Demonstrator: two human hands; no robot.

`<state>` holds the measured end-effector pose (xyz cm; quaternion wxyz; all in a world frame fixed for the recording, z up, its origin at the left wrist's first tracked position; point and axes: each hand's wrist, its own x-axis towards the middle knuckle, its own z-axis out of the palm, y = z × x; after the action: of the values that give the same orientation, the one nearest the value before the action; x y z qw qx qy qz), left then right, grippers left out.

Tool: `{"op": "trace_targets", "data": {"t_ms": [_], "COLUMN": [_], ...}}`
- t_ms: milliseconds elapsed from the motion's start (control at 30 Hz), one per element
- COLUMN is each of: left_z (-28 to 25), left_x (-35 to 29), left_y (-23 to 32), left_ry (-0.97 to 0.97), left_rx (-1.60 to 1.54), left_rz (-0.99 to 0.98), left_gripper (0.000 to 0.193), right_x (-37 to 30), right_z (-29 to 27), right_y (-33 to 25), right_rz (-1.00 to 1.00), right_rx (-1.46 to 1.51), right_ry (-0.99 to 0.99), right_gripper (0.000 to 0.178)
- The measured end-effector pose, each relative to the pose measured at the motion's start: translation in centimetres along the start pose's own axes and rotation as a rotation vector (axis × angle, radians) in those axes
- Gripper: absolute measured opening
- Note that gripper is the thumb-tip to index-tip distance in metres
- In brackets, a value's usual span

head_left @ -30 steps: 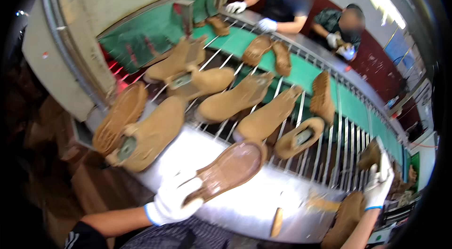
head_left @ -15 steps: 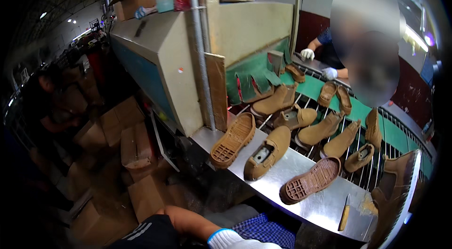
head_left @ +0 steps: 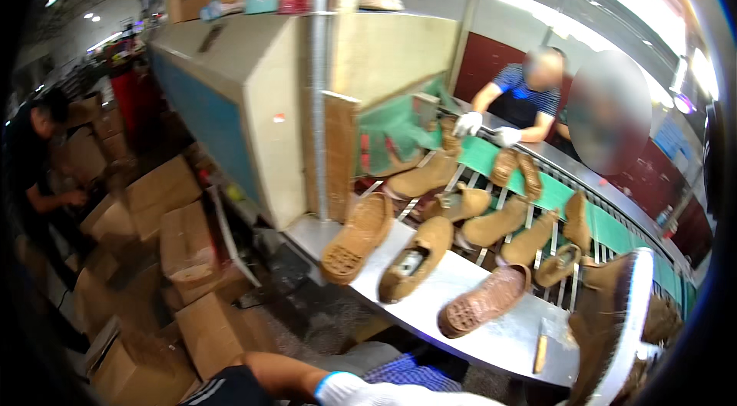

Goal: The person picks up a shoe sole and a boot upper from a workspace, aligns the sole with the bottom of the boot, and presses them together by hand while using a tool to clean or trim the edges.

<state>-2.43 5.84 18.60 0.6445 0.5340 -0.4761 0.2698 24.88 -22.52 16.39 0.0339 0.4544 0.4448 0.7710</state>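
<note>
1 tan boot (head_left: 603, 321) shows large in the right foreground, overlapping the right end of the steel worktop (head_left: 503, 341); its body is brownish and suede-like, and a whitish band curves down its right side. I cannot tell whether it touches the worktop. The right hand is out of view, so its grip cannot be told. The left hand (head_left: 391, 394), in a white glove with a blue cuff, is cut by the lower border; its fingers are hidden, so neither how far open it is nor what it has hold of can be told.

On the worktop lie 2 soles: 1 tan sole (head_left: 358, 237) at the left end, 1 redder sole (head_left: 487, 300) nearer the right. 1 tan shoe (head_left: 430, 249) lies between them, and 1 wooden-handled knife (head_left: 541, 351) near the right end. Past the far edge, 5 smaller-looking boots (head_left: 495, 223) rest on metal bars (head_left: 456, 176); 2 brown soles (head_left: 504, 168) lie side by side on the green belt (head_left: 480, 153).
</note>
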Motion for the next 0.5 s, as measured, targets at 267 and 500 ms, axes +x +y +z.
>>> {"op": "trace_targets", "data": {"t_ms": [267, 500], "left_z": [-5.3, 0.9], "left_x": [-7.3, -11.2], "left_y": [-7.9, -14.4], "left_ry": [0.757, 1.046], "left_rx": [0.402, -0.321], "left_rz": [-0.379, -0.972], "left_gripper": [0.134, 0.068], "right_x": [2.1, 0.4], "right_z": [2.7, 1.8], "right_y": [-5.0, -6.6], "right_rz": [0.056, 0.167], "right_rx": [0.577, 0.709], "right_ry": [-0.258, -0.449], "right_gripper": [0.039, 0.036]}}
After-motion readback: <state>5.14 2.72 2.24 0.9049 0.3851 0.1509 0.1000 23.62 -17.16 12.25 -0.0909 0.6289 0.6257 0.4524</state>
